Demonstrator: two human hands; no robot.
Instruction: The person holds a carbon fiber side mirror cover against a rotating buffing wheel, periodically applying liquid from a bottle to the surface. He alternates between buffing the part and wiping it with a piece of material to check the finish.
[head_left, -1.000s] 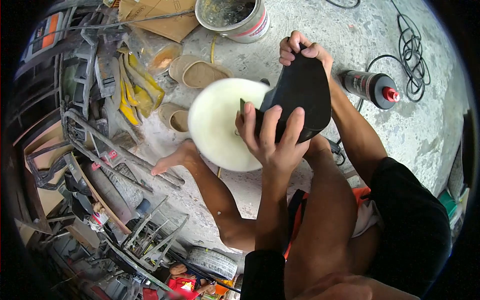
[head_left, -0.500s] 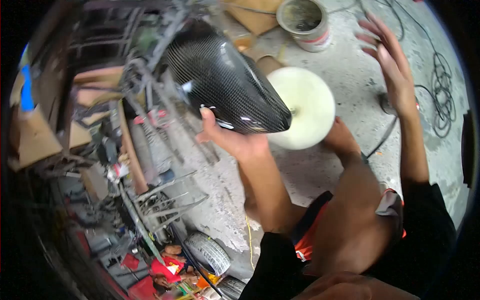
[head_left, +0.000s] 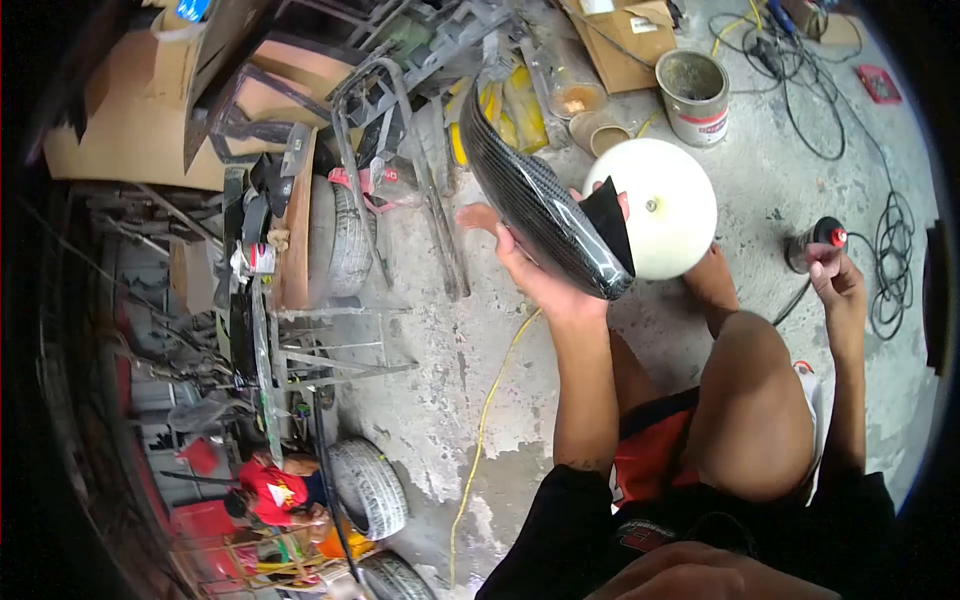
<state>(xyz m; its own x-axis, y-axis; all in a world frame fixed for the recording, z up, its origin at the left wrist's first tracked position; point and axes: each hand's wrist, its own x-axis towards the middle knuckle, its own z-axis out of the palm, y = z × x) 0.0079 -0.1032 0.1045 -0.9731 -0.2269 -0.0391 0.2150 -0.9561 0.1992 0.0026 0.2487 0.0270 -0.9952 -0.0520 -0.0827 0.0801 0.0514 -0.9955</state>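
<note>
My left hand (head_left: 550, 285) is closed around a glossy carbon-fibre shell (head_left: 545, 195). The shell is held tilted, its dark inner side partly showing and some of my fingers hidden behind it. Right behind it is a round cream disc (head_left: 675, 225) with a small fastener at its centre. My right hand (head_left: 843, 285) is at the right with thumb and fingers drawn together, beside a dark can-like object (head_left: 803, 250) with a red top. Whether the fingers touch that object, or hold something small, I cannot make out.
A grimy bucket (head_left: 695, 105) and a cardboard box (head_left: 625, 45) stand beyond the disc. Coiled black cable (head_left: 890, 270) lies on the right. Metal frames (head_left: 400, 150) and tires (head_left: 368, 485) fill the left. A person in a red shirt (head_left: 270, 490) sits at lower left.
My left hand has turned the shell from its broad outer face to nearly edge-on and brought it right. My right hand has come down from upper right, its spread fingers now drawn together.
</note>
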